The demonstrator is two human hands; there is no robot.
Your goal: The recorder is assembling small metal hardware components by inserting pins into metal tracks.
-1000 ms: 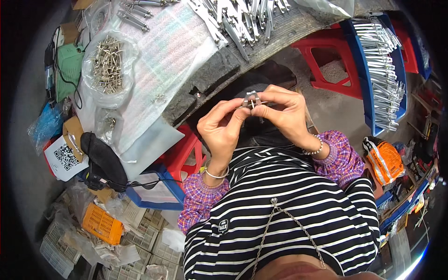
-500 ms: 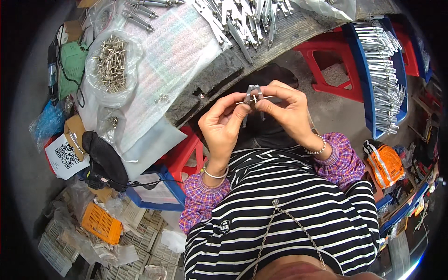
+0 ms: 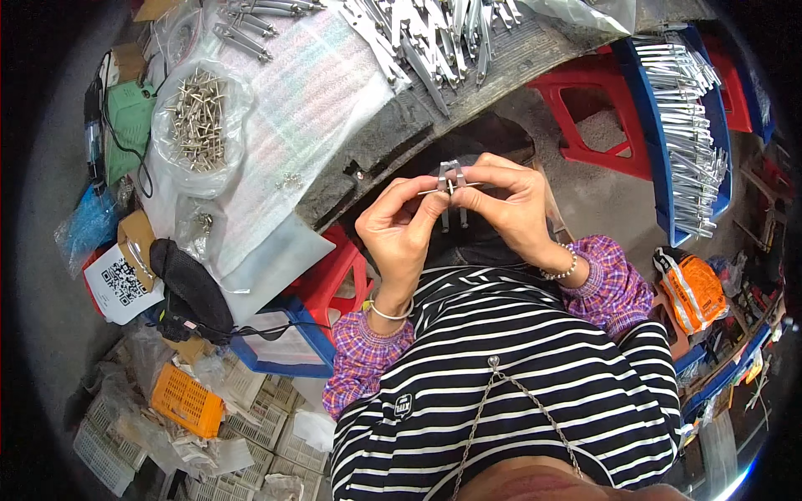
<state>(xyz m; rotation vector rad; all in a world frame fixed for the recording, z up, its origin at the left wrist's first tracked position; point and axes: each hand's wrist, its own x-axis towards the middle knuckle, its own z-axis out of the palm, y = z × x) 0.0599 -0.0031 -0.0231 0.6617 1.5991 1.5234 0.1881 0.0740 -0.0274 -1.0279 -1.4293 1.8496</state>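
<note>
Both hands up at frame centre, just below the bench (image 3: 501,79) edge. Left hand (image 3: 399,238) and right hand (image 3: 511,209) meet on a small metal part (image 3: 451,190): two short flat grey strips side by side with a thin pin through them, sticking out left and right. Left fingers (image 3: 418,215) pinch narrow on the pin's left end and the strips; right fingers (image 3: 478,177) curl shut over the top right of the part. Fingertips of both hands nearly touching. Bangle on left wrist, bead bracelet on right.

Upper centre on the bench: loose heap of flat metal strips (image 3: 434,29), same grey. Upper left: clear plastic bag of metal pins (image 3: 196,125) lying on a white sheet (image 3: 292,125). Right of frame: blue tray (image 3: 647,125) stacked with long metal strips, resting on a red plastic stool (image 3: 597,117). Second red stool (image 3: 334,271) left of the left forearm. Left edge: green box (image 3: 125,125), black pouch (image 3: 192,284), below it orange crate (image 3: 188,405). Right edge: orange bag (image 3: 693,292).
</note>
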